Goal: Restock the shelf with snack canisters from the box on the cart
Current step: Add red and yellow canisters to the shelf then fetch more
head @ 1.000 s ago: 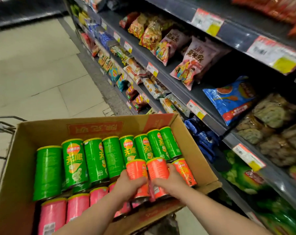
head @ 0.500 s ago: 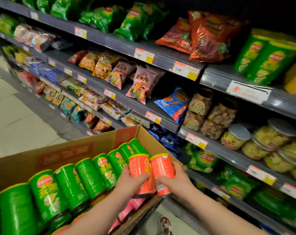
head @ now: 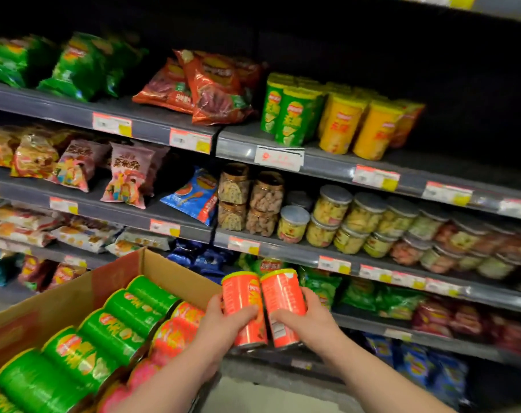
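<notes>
Carried pressed together, either can could slip if it knocks the shelf (head: 328,165) lip on the way up, since each has only one hand on it. The left hand (head: 223,318) curls round the left orange canister (head: 241,293), the right hand (head: 307,318) round the right orange canister (head: 283,293), both near upright, just beyond the box (head: 74,296)

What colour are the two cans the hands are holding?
Both are orange-red: the left can and right can. Head view shows it.
</notes>
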Demonstrator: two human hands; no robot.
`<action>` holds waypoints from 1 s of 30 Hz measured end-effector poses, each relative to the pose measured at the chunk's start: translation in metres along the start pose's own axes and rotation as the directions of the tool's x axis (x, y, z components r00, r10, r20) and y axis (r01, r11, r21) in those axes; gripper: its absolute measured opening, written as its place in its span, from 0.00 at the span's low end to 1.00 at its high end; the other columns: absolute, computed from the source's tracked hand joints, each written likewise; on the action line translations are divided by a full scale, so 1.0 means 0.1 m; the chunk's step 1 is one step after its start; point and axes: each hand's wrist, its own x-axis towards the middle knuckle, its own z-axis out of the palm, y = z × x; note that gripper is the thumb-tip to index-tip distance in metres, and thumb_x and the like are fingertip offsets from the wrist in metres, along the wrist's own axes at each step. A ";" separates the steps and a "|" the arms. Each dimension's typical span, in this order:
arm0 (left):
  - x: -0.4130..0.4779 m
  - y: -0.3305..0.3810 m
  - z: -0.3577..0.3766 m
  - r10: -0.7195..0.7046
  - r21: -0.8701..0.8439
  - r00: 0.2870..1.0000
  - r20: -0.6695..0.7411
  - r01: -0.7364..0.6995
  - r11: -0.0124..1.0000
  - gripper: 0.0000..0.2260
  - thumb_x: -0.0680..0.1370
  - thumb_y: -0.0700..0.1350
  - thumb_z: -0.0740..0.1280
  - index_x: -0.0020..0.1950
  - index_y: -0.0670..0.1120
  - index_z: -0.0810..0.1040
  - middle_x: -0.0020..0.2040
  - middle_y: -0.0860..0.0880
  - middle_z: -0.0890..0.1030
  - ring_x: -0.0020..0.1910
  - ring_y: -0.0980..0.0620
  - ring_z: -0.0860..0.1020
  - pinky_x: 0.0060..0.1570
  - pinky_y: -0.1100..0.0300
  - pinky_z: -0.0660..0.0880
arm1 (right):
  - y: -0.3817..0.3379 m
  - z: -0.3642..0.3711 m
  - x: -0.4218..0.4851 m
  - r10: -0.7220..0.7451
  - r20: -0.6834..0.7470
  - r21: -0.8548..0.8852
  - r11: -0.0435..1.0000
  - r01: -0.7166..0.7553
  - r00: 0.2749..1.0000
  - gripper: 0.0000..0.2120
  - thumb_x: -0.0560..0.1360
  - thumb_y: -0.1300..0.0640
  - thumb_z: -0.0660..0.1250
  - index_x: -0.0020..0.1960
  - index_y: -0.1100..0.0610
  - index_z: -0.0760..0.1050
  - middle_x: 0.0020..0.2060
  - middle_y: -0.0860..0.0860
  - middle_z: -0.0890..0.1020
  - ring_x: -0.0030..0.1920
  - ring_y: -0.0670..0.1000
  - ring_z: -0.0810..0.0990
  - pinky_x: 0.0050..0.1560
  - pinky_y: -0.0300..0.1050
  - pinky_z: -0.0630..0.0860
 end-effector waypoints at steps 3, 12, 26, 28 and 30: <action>-0.05 0.04 0.30 0.018 0.016 0.998 0.064 -0.019 1.000 0.37 0.57 0.56 0.77 0.63 0.48 0.70 0.48 0.50 0.81 0.45 0.50 0.81 0.43 0.56 0.78 | 0.15 -0.30 -0.09 0.017 -0.050 0.055 0.998 -0.015 0.999 0.30 0.70 0.55 0.74 0.67 0.52 0.64 0.46 0.43 0.74 0.44 0.42 0.76 0.41 0.34 0.73; -0.36 0.14 1.50 0.015 0.064 0.976 0.216 -0.029 0.998 0.31 0.69 0.52 0.76 0.66 0.50 0.65 0.51 0.50 0.79 0.47 0.51 0.81 0.38 0.61 0.75 | 0.70 -1.41 -0.39 0.067 -0.163 0.177 0.983 -0.038 0.984 0.32 0.69 0.54 0.74 0.68 0.53 0.64 0.47 0.43 0.76 0.47 0.44 0.78 0.45 0.39 0.76; -0.88 0.50 3.02 0.117 0.030 0.953 0.281 -0.130 0.991 0.23 0.71 0.50 0.73 0.63 0.54 0.68 0.53 0.50 0.81 0.48 0.50 0.82 0.50 0.53 0.78 | 1.11 -3.03 -0.65 -0.074 -0.186 0.244 0.962 0.119 0.980 0.26 0.71 0.53 0.73 0.64 0.48 0.65 0.49 0.43 0.78 0.48 0.44 0.79 0.40 0.36 0.74; -0.92 0.55 3.13 0.125 0.020 0.948 0.293 -0.137 0.990 0.24 0.71 0.51 0.73 0.63 0.54 0.68 0.53 0.49 0.82 0.48 0.50 0.83 0.53 0.51 0.78 | 1.13 -3.17 -0.64 -0.107 -0.183 0.237 0.960 0.149 0.977 0.26 0.71 0.53 0.73 0.63 0.47 0.64 0.49 0.43 0.77 0.49 0.44 0.79 0.41 0.36 0.75; -0.95 0.61 3.19 0.134 0.006 0.949 0.286 -0.142 0.990 0.23 0.71 0.50 0.73 0.62 0.55 0.68 0.52 0.49 0.83 0.47 0.50 0.83 0.54 0.50 0.78 | 1.11 -3.26 -0.62 -0.123 -0.184 0.235 0.958 0.165 0.975 0.28 0.71 0.53 0.73 0.65 0.48 0.63 0.50 0.44 0.77 0.49 0.45 0.79 0.43 0.38 0.76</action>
